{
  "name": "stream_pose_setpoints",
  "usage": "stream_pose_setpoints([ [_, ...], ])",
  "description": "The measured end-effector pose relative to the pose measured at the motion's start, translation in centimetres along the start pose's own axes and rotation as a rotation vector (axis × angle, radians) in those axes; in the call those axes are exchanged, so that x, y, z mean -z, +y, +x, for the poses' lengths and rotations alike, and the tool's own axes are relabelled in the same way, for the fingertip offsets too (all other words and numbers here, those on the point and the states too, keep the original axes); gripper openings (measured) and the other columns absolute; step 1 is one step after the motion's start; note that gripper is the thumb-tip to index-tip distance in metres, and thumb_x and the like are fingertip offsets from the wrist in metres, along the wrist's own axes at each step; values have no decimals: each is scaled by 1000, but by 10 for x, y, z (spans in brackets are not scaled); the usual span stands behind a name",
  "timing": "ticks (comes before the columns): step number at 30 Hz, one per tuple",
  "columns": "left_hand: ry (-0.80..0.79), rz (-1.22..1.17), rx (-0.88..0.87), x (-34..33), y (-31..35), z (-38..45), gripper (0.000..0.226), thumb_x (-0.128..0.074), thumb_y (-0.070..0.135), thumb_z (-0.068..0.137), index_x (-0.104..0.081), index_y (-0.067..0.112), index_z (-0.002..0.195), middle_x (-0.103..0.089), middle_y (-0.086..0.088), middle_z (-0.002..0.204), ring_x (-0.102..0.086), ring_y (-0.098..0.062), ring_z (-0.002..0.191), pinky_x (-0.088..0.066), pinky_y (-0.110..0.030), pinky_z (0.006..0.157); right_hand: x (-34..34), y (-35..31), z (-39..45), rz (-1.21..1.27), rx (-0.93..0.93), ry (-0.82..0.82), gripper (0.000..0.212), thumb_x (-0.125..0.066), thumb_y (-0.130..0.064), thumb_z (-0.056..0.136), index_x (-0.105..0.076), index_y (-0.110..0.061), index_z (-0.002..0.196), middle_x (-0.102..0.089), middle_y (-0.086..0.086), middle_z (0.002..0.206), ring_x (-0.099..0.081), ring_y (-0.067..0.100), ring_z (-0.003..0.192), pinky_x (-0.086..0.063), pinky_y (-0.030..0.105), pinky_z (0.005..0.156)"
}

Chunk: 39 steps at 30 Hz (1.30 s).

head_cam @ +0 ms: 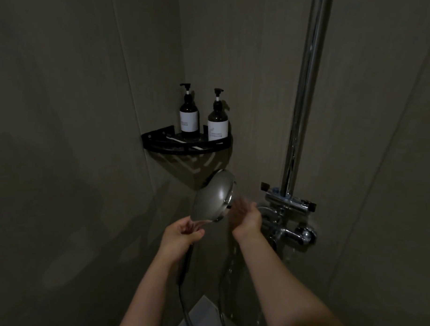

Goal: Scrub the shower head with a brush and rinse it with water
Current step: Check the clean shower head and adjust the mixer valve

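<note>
Dim shower corner, seen from above and behind two bare forearms. Left hand (182, 231) wrapped around the handle of the shower head (214, 198), fingers and thumb curled tight round the neck just below the round chrome disc; held up at about the height of the mixer valve (289, 215), near centre, spray face turned to the right and away from view, back of the disc toward the camera. Probably angled that way so the spray face meets the other hand and any water runs off toward the wall rather than onto the person. Right hand (246, 216) just beside the spray face, fingers extended and blurred, holding nothing visible; no brush in either hand, and too smeared to say whether the fingertips actually touch the face. Looks like hand-rubbing or rinsing of the nozzles, so likely late in the task, the scrub apparently done. Streaks and drops of water (232, 263) below the right wrist, falling toward the floor; source hard to make out. Dark hose (184, 279) hanging slack from the handle, down past the left wrist to the bottom edge. Farther back in the corner, black corner shelf (186, 144) with two pump bottles (189, 113) standing upright, plus a thin pale stick lying flat on it, possibly a small brush, too dark to be sure. Chrome riser pipe (306, 93) rising from the valve on the right.
</note>
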State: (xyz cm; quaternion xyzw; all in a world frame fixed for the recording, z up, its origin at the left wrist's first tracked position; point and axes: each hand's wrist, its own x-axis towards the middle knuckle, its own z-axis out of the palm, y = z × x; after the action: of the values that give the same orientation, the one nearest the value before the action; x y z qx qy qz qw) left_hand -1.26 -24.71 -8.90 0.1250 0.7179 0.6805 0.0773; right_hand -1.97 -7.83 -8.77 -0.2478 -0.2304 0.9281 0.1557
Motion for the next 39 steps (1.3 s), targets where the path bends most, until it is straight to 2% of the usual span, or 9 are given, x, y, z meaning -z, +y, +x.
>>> stream_pose_setpoints([
  [2,39,3,-3,-2,0,0,16,-65,-10,77,-57,3,73,-59,-6,71,-53,-10,65,-43,-12,57,0,2,-1,11,-4,-31,48,-21,-42,101,-60,-16,92,-66,5,84,-63,16,77,-50,26,76],
  [5,94,-26,7,-4,0,0,27,-63,-10,78,-52,8,63,-52,-1,61,-48,-7,58,-38,-12,53,5,2,-1,15,-2,-74,52,-18,-40,101,-49,-10,131,-55,12,131,-49,26,125,-33,36,111],
  [8,97,-75,33,-2,-3,2,24,-62,-10,80,-56,9,67,-57,0,61,-52,-6,57,-41,-13,54,6,-2,-3,17,11,-83,55,-16,-38,102,-34,-7,143,-38,13,148,-31,27,140,-16,39,119],
  [12,113,-98,42,-4,-6,1,21,-62,-11,80,-59,9,73,-61,11,52,-54,6,48,-42,-5,50,9,-3,-4,32,9,-66,54,-15,-36,102,-31,-6,144,-35,13,150,-29,26,141,-14,38,118],
  [19,113,-156,79,-5,-6,6,28,-64,-7,80,-59,-6,107,-62,-11,87,-57,-19,80,-47,-20,70,21,-5,-6,-26,17,-49,51,-19,-34,102,-37,-7,141,-41,11,147,-33,24,139,-17,37,117],
  [26,99,-152,82,-10,-3,9,14,-62,-9,80,-61,-4,93,-62,-9,80,-56,-17,74,-49,-14,65,36,-10,3,-9,22,-39,50,-21,-32,102,-37,-4,141,-42,15,146,-36,27,138,-22,37,115],
  [30,92,-174,105,-12,-3,10,32,-64,-7,79,-59,-9,111,-66,-19,101,-59,-25,94,-46,-38,94,30,-13,4,20,35,-67,49,-22,-30,103,-36,-3,141,-39,16,147,-35,28,138,-25,36,115],
  [34,93,-185,82,-11,3,9,15,-64,-6,80,-65,4,91,-67,-14,90,-60,-25,89,-47,-38,88,39,-13,12,-228,-4,-85,47,-27,-30,102,-47,2,131,-59,15,120,-59,26,102,-44,32,90],
  [39,99,-243,23,-11,13,8,15,-61,-8,81,-64,7,82,-66,-7,79,-60,-18,77,-49,-25,75,100,-5,16,-1200,-300,-79,31,-39,-29,99,-55,-11,79,-62,2,66,-58,9,47,-42,18,44],
])
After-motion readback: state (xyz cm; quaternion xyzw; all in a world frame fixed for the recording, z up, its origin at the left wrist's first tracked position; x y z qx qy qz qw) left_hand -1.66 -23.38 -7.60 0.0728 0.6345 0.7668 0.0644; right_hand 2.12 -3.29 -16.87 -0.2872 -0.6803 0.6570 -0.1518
